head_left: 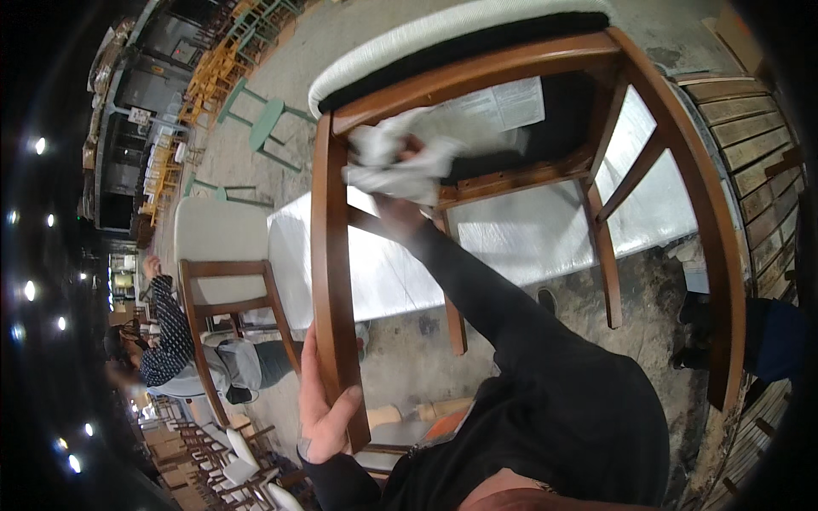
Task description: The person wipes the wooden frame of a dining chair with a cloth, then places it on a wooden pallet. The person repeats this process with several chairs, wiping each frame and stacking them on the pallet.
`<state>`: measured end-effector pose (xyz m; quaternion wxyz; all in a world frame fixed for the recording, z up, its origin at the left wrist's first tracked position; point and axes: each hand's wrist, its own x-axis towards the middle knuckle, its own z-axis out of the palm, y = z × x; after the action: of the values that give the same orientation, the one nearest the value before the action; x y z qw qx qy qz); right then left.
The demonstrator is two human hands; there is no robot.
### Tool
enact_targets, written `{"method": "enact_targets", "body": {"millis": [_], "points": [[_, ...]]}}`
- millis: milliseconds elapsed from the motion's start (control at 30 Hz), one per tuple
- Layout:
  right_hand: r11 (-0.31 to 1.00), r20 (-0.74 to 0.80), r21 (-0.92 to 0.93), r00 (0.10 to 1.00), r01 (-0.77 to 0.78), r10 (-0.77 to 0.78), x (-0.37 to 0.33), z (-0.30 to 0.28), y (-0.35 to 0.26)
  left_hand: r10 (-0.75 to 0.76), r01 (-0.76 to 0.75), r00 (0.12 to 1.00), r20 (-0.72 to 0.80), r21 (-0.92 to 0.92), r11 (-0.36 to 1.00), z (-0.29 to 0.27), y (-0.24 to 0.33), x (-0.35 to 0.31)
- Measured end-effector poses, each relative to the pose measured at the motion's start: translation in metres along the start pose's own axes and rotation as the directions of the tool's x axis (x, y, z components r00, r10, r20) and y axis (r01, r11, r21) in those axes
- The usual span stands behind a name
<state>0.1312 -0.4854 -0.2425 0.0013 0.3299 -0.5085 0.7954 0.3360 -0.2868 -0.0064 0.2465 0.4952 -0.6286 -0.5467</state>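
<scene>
A brown wooden chair (pixel 477 72) with a white padded seat (pixel 477 19) is turned over in front of me, its dark underside showing. My left hand (pixel 328 417) grips the lower end of its left leg (pixel 328 255), thumb on one side and fingers round the other. Inside the frame, near where that leg meets the seat rail, my right hand (pixel 409 157) holds a crumpled white cloth (pixel 383 157). Hand and cloth are smeared by motion. A printed paper sheet (pixel 511 102) lies on the seat's underside, beyond the cloth.
Below the chair is a surface covered in shiny silvery sheeting (pixel 511 247). Another white-backed chair (pixel 223 238) stands at the left, beside a person (pixel 170 349). Green chairs (pixel 268 123) stand farther back. Wooden slats (pixel 733 128) run along the right.
</scene>
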Motion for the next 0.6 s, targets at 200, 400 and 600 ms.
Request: {"method": "enact_targets", "body": {"millis": [200, 400, 600], "points": [[0.874, 0.660, -0.476, 0.696, 0.098, 0.282, -0.015, -0.039, 0.059, -0.027, 0.024, 0.999, -0.034, -0.090, 0.996, -0.003, 0.002, 0.013], [0.756, 0.640, -0.606, 0.716, 0.246, 0.279, -0.024, -0.092, 0.042, -0.019, 0.021, 1.000, 0.018, -0.150, 0.988, -0.002, -0.003, 0.004], [0.845, 0.775, -0.313, 0.630, 0.434, -0.037, 0.020, -0.025, 0.038, 0.066, -0.069, 0.998, -0.024, -0.183, 0.981, 0.002, -0.009, 0.008]]}}
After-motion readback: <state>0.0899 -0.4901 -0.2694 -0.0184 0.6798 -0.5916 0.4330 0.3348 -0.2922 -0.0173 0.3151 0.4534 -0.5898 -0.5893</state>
